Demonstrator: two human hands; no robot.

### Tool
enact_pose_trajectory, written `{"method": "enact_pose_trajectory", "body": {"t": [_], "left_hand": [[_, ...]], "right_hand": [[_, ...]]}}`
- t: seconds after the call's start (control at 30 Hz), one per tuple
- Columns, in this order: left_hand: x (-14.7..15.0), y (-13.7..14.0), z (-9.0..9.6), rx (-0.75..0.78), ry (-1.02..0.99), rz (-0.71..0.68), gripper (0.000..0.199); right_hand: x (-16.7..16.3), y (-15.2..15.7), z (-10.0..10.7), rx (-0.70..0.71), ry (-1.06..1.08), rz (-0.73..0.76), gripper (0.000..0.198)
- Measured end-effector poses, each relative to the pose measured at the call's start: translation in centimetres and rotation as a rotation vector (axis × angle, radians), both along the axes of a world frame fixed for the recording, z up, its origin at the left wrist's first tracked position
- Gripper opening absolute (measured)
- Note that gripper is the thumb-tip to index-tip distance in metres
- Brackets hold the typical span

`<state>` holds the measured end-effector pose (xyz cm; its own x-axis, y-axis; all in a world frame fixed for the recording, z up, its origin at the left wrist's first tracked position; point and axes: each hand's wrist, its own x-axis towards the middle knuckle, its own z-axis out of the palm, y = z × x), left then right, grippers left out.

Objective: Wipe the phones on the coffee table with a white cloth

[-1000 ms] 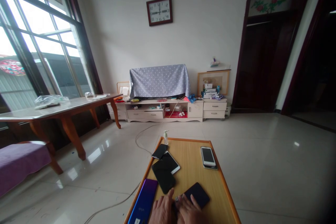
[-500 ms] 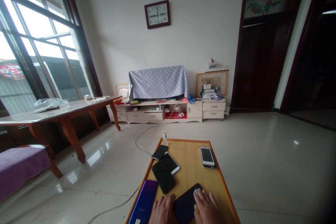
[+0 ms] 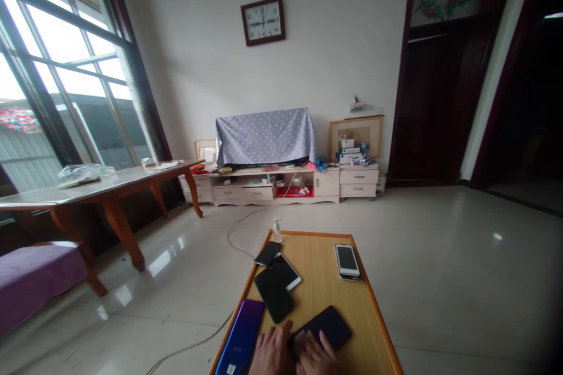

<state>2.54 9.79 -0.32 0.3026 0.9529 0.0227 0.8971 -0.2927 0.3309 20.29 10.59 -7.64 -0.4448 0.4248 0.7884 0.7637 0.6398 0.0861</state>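
A dark blue phone (image 3: 333, 327) lies face unclear on the small wooden table, tilted to the right. My left hand (image 3: 271, 348) is at its near left edge, fingers bent and thumb against the phone's side. Over the near left part of the phone is my right hand (image 3: 314, 354), smeared by motion, its fingertips pressing a small whitish wad (image 3: 301, 338) to the surface. A blue-purple phone (image 3: 241, 334) lies left of my left hand. Just beyond are a black phone (image 3: 275, 299), a white-framed phone (image 3: 288, 272) partly beneath it, and another dark phone (image 3: 268, 254).
A clear pump bottle (image 3: 277, 231) stands at the far left corner of the wooden table (image 3: 317, 258). Two stacked phones (image 3: 347, 261) lie near its right edge. A cable (image 3: 193, 340) runs over the floor. A long table (image 3: 132, 177) stands at the left.
My right hand has slid from the phone's far right part toward its near left, taking the whitish wad along. The left hand and the phones stay about where they were.
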Motion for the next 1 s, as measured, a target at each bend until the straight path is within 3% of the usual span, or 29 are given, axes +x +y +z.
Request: {"method": "enact_pose_trajectory", "body": {"t": [0.13, 0.23, 0.43, 0.57, 0.67, 0.8, 0.9, 1.0], "left_hand": [[0.3, -0.4, 0.4, 0.009, -0.026, 0.010, 0.068], [0.5, -0.8, 1.1, 0.004, -0.063, 0.014, 0.077], [0.7, -1.1, 1.5, -0.001, -0.083, 0.046, 0.080], [0.9, -1.1, 1.9, 0.003, -0.087, 0.042, 0.078], [0.9, -1.0, 2.0, 0.001, -0.071, 0.028, 0.077], [0.8, -0.8, 1.7, 0.013, -0.030, -0.007, 0.068], [0.8, -0.8, 1.7, 0.011, -0.032, 0.000, 0.066], [1.0, -1.0, 2.0, 0.007, -0.049, 0.022, 0.073]], "right_hand": [[0.1, 0.6, 1.9, -0.315, 0.045, -0.131, 0.035], [1.5, 0.7, 2.6, -0.412, 0.059, -0.222, 0.039], [5.3, -0.3, 0.9, -0.261, -0.037, -0.313, 0.037], [5.6, -1.5, -1.2, -0.074, -0.109, -0.181, 0.033], [3.7, -1.8, -2.2, -0.069, -0.016, -0.104, 0.032], [0.5, -1.4, -1.4, -0.295, 0.017, -0.044, 0.034], [-0.3, -0.8, 0.8, -0.492, 0.010, -0.033, 0.037], [0.4, -0.3, 3.1, -0.642, 0.047, -0.113, 0.042]]}}
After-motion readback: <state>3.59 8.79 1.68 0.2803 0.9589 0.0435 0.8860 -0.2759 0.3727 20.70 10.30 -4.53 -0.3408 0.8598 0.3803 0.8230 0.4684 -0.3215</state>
